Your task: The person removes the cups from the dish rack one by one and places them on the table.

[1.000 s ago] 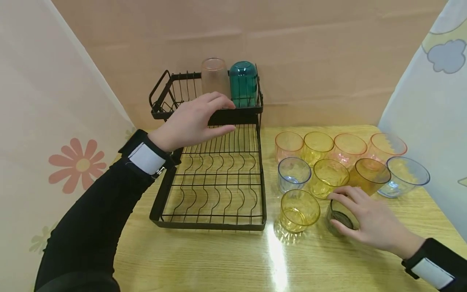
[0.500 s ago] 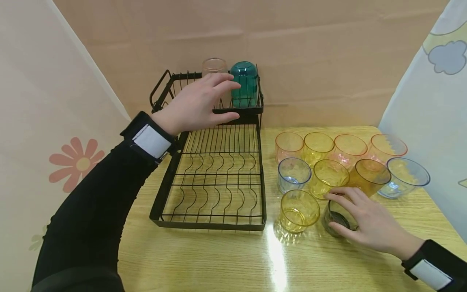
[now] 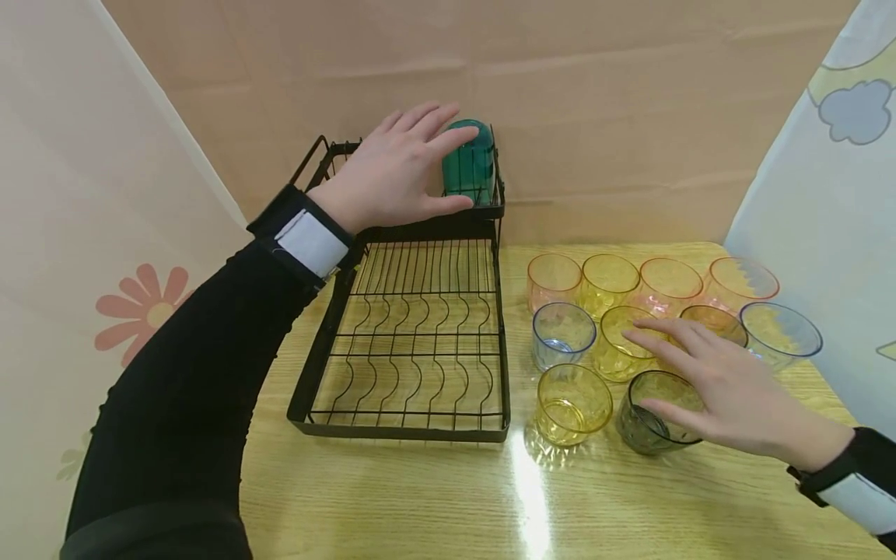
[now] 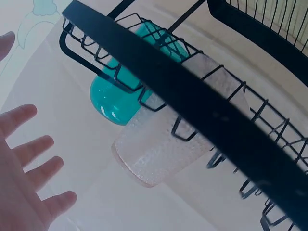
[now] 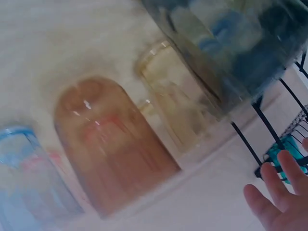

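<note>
In the head view my left hand (image 3: 399,175) is at the upper tier of a black dish rack (image 3: 399,432), fingers spread. It hides the clear pinkish glass there, which the left wrist view shows upside down: the pinkish glass (image 4: 159,142) stands apart from the fingers. Beside it is an upturned teal glass (image 3: 467,167). On the right, my right hand (image 3: 738,393) hovers over a dark grey glass (image 3: 647,435) standing upright on the table. Its fingers are spread and hold nothing; whether the thumb touches the glass, I cannot tell.
Several upright glasses stand close together at the right: yellow (image 3: 574,404), blue-rimmed (image 3: 563,334), pink (image 3: 553,280) and an amber glass (image 3: 721,323) partly behind my right hand. The rack's lower tier (image 3: 420,334) has wavy wires. Cloth walls (image 3: 630,140) surround the table.
My left hand has risen from the upper tier's front to the height of the pinkish glass. The dark grey glass shifted slightly left; my right hand then let go and lifted away to the right.
</note>
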A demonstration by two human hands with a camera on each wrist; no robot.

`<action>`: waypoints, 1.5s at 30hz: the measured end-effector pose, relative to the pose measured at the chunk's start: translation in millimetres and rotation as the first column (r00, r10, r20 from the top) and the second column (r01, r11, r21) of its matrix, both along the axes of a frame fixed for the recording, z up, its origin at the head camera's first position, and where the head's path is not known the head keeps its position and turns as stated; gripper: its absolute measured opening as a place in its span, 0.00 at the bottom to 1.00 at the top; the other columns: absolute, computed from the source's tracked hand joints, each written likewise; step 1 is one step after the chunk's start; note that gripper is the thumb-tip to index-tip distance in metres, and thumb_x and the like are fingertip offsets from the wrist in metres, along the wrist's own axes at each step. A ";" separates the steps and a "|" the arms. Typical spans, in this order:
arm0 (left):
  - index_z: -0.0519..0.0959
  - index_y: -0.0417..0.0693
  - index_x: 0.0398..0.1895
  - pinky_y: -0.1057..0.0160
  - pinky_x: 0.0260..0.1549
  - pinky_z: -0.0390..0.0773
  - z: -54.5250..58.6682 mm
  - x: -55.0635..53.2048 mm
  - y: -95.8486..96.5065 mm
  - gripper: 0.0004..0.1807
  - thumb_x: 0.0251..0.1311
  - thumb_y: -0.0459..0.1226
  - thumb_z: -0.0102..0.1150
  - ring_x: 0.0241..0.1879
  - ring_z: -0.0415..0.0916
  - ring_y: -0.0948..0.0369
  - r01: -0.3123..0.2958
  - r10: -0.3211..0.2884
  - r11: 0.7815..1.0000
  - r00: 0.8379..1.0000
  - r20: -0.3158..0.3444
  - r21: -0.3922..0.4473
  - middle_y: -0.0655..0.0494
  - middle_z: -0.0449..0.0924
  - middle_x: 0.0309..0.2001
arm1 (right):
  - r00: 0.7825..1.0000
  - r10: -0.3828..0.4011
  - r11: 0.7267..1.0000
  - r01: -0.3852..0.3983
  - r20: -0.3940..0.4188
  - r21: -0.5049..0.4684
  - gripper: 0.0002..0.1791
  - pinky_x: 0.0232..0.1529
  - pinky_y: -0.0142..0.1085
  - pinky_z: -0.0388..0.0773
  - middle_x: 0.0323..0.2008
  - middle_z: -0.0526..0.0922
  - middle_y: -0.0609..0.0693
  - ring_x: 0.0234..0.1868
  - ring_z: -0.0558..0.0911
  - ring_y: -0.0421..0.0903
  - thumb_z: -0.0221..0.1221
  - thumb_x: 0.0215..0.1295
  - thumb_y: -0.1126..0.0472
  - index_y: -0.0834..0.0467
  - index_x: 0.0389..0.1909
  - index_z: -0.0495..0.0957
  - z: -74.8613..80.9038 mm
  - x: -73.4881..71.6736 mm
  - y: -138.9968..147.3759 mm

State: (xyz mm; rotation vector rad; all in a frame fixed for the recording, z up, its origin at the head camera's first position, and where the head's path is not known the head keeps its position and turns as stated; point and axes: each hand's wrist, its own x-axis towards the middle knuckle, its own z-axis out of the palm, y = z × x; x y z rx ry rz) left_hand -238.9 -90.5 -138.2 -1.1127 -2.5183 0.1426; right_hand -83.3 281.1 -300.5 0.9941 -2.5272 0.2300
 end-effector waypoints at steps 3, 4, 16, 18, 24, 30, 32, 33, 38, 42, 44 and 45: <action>0.49 0.58 0.71 0.50 0.61 0.38 4.0 -4.1 3.1 0.45 0.54 0.69 0.37 0.68 0.38 0.52 -0.041 0.041 0.999 0.999 -0.005 -0.024 0.49 0.44 0.70 | 1.000 -0.003 1.000 0.002 0.025 0.010 0.44 0.37 0.48 0.70 0.62 0.62 0.51 0.53 0.68 0.53 0.61 0.47 0.39 0.48 0.66 0.59 10.5 -5.5 -3.8; 0.48 0.58 0.71 0.50 0.61 0.38 5.1 -5.4 3.8 0.45 0.53 0.69 0.37 0.68 0.38 0.52 -0.053 0.053 0.998 0.999 -0.003 -0.029 0.49 0.43 0.70 | 1.000 -0.003 1.000 0.003 0.024 0.012 0.44 0.40 0.49 0.69 0.62 0.62 0.52 0.54 0.68 0.53 0.61 0.47 0.39 0.49 0.66 0.59 14.4 -7.4 -5.4; 0.40 0.60 0.72 0.45 0.60 0.38 16.5 -25.9 10.1 0.50 0.50 0.71 0.39 0.68 0.33 0.49 -0.206 0.211 0.976 0.974 0.084 -0.067 0.49 0.35 0.71 | 0.995 -0.033 0.998 0.027 0.098 0.057 0.44 0.43 0.54 0.67 0.65 0.57 0.51 0.58 0.63 0.56 0.59 0.53 0.42 0.46 0.69 0.52 51.1 -33.6 -31.8; 0.38 0.60 0.72 0.44 0.60 0.39 17.6 -29.4 10.2 0.50 0.50 0.71 0.39 0.68 0.32 0.49 -0.230 0.237 0.970 0.967 0.097 -0.076 0.49 0.34 0.71 | 0.991 -0.046 0.997 0.037 0.123 0.072 0.43 0.47 0.55 0.65 0.66 0.55 0.51 0.59 0.62 0.57 0.57 0.54 0.40 0.44 0.69 0.50 55.0 -38.2 -38.0; 0.38 0.58 0.72 0.42 0.59 0.41 21.3 -39.9 7.9 0.52 0.48 0.71 0.41 0.68 0.32 0.46 -0.298 0.305 0.952 0.944 0.124 -0.071 0.46 0.34 0.71 | 0.983 -0.075 0.990 0.053 0.167 0.134 0.43 0.52 0.55 0.62 0.68 0.52 0.53 0.63 0.58 0.58 0.50 0.57 0.34 0.42 0.70 0.45 64.7 -54.3 -59.0; 0.37 0.57 0.72 0.41 0.59 0.41 25.3 -50.4 4.9 0.55 0.46 0.71 0.44 0.68 0.33 0.45 -0.347 0.353 0.936 0.920 0.169 -0.066 0.45 0.34 0.71 | 0.976 -0.083 0.986 0.051 0.199 0.161 0.44 0.56 0.54 0.58 0.69 0.49 0.53 0.65 0.55 0.57 0.46 0.57 0.30 0.41 0.70 0.42 72.9 -69.8 -78.4; 0.36 0.57 0.72 0.41 0.59 0.41 25.3 -53.2 3.4 0.56 0.46 0.71 0.44 0.68 0.32 0.44 -0.360 0.366 0.931 0.911 0.188 -0.068 0.45 0.33 0.71 | 0.974 -0.078 0.986 0.045 0.212 0.159 0.44 0.57 0.54 0.57 0.69 0.48 0.53 0.66 0.54 0.56 0.45 0.57 0.30 0.40 0.70 0.41 75.6 -74.2 -84.0; 0.35 0.57 0.72 0.40 0.59 0.42 25.0 -54.6 2.8 0.56 0.46 0.72 0.44 0.68 0.32 0.44 -0.366 0.372 0.928 0.907 0.196 -0.072 0.44 0.33 0.71 | 0.973 -0.076 0.986 0.041 0.216 0.161 0.43 0.57 0.54 0.56 0.69 0.47 0.53 0.66 0.53 0.56 0.45 0.58 0.30 0.40 0.70 0.40 76.8 -76.1 -86.6; 0.33 0.57 0.71 0.38 0.57 0.44 22.0 -60.2 -0.3 0.57 0.46 0.71 0.45 0.67 0.32 0.43 -0.396 0.401 0.915 0.881 0.253 -0.074 0.43 0.32 0.71 | 0.976 -0.048 0.984 0.010 0.214 0.179 0.44 0.56 0.55 0.58 0.69 0.47 0.53 0.66 0.53 0.56 0.42 0.58 0.29 0.40 0.70 0.39 80.7 -82.4 -100.0; 0.33 0.56 0.71 0.38 0.57 0.47 19.8 -63.6 -1.6 0.58 0.44 0.71 0.47 0.67 0.34 0.42 -0.416 0.419 0.906 0.861 0.288 -0.075 0.42 0.34 0.71 | 0.976 -0.023 0.981 -0.020 0.215 0.195 0.44 0.56 0.54 0.58 0.69 0.46 0.53 0.66 0.53 0.55 0.40 0.57 0.27 0.39 0.70 0.37 79.5 -83.1 -111.6; 0.33 0.56 0.71 0.40 0.57 0.49 18.4 -64.9 -1.7 0.59 0.43 0.71 0.48 0.67 0.35 0.42 -0.423 0.425 0.903 0.855 0.298 -0.074 0.42 0.34 0.70 | 0.978 -0.011 0.979 -0.032 0.207 0.204 0.45 0.57 0.53 0.58 0.69 0.47 0.53 0.66 0.54 0.55 0.38 0.57 0.26 0.40 0.70 0.37 77.2 -83.1 -117.3; 0.34 0.56 0.71 0.40 0.57 0.50 17.5 -65.5 -1.8 0.60 0.42 0.71 0.49 0.67 0.36 0.42 -0.426 0.426 0.902 0.852 0.303 -0.072 0.42 0.35 0.70 | 0.979 -0.008 0.977 -0.036 0.205 0.209 0.45 0.57 0.52 0.58 0.69 0.47 0.53 0.66 0.54 0.55 0.38 0.56 0.25 0.40 0.70 0.37 76.0 -83.1 -120.0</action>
